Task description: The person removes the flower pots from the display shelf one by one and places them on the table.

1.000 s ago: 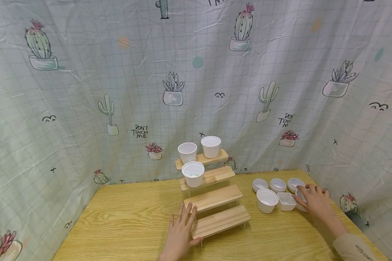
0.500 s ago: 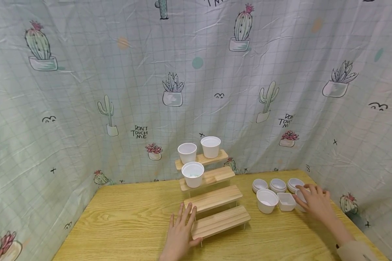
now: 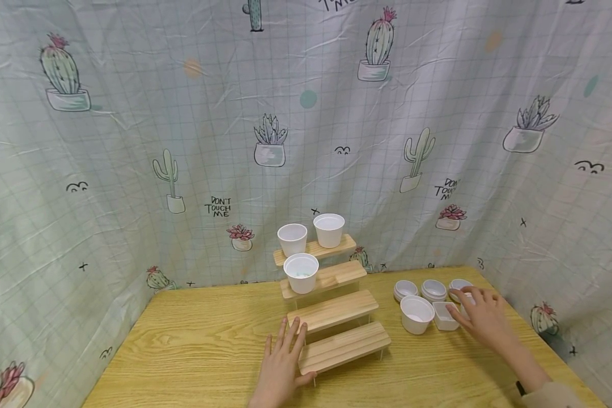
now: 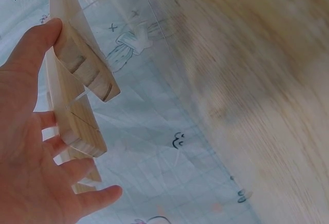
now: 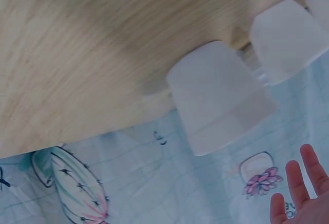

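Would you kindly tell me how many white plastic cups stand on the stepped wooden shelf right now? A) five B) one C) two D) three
D: two white plastic cups stand on the top step of the stepped wooden shelf and one more on the second step, while the two lower steps are bare.

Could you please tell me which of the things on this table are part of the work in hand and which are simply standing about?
In hand:
- left hand, resting against the wooden step shelf
- right hand, over the square white cup and the white cups behind it
- round white cup beside them

Standing about:
- three white cups on the upper steps
- cactus-print cloth
- table
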`<state>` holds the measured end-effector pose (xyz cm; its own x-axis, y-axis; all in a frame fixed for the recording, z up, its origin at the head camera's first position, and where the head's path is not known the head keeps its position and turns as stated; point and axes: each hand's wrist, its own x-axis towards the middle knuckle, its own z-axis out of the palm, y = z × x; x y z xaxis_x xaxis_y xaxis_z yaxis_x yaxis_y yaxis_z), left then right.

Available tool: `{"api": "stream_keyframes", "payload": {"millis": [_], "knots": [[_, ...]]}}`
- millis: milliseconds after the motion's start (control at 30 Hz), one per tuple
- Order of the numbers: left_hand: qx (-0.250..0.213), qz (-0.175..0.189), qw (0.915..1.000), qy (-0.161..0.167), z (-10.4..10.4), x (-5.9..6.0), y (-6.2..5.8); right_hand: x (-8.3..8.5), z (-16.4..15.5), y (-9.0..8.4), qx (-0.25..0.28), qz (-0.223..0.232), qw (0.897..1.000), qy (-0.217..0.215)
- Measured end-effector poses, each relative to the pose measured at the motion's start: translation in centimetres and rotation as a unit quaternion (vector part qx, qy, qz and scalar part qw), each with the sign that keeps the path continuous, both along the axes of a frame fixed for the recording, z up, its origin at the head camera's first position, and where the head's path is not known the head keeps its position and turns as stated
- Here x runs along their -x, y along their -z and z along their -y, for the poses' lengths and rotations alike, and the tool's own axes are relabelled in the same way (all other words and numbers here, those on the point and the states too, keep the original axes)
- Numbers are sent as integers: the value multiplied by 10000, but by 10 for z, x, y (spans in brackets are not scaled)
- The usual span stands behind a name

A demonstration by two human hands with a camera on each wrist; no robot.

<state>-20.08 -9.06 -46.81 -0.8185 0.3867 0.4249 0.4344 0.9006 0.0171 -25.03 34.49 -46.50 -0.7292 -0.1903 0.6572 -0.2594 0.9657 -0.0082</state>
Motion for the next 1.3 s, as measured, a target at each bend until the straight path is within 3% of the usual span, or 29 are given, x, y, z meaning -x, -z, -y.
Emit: {"api": "stream_keyframes", "payload": {"millis": [233, 533, 900, 1300], "knots": [[24, 18, 10000, 1, 0, -1, 0, 0, 11, -3, -178, -440, 9982, -371], [-61, -104, 9999, 96, 2, -1, 1, -2, 38, -13, -59, -420, 9956, -837], [-255, 338, 9990, 139, 10, -4, -1, -1, 71, -17, -92, -682, 9886, -1338], [-250, 265, 9993, 85, 13, -4, 1, 2, 107, -26, -283, -640, 9825, -1729]]}}
